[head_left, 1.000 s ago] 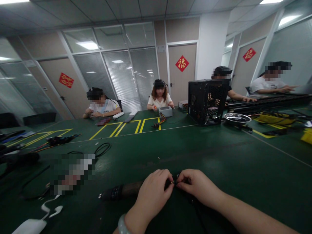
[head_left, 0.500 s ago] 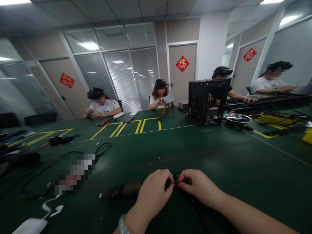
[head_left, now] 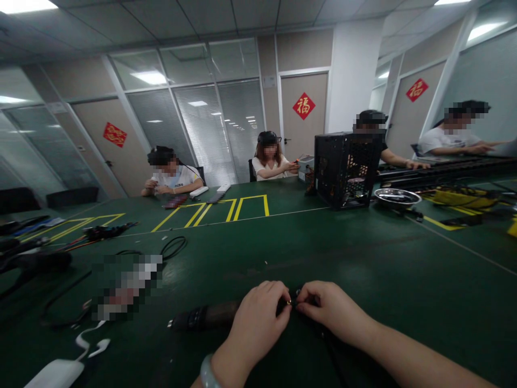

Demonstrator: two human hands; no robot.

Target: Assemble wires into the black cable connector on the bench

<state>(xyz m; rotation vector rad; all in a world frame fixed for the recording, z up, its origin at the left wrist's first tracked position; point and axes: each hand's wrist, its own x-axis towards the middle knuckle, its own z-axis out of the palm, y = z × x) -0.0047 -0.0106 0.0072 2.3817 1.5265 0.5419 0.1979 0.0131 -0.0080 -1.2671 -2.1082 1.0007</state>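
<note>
My left hand (head_left: 260,315) is closed in a pinch, with a small gold-coloured piece (head_left: 289,302) showing at its fingertips. Just to the right, my right hand (head_left: 329,307) also pinches with thumb and forefinger. Whatever is in it is dark and too small to make out. The fingertips of both hands almost meet, low over the table. A dark cylindrical tool with a metal tip, like an electric screwdriver (head_left: 205,317), lies left of my left hand, which hides its right end. A thin black cable (head_left: 332,347) runs below my right hand.
On the green table (head_left: 226,250) stand a black computer case (head_left: 333,170) and a metal bowl (head_left: 398,197). Leftward lie a blurred-out device (head_left: 127,291), a white case (head_left: 56,373) and black cables (head_left: 174,246). Several people sit across; one person's hands touch a metal box (head_left: 306,164).
Both my hands keep their pinch in nearly the same place. Across the table, a person has moved the metal box rightward, beside the computer case. The view has shifted slightly.
</note>
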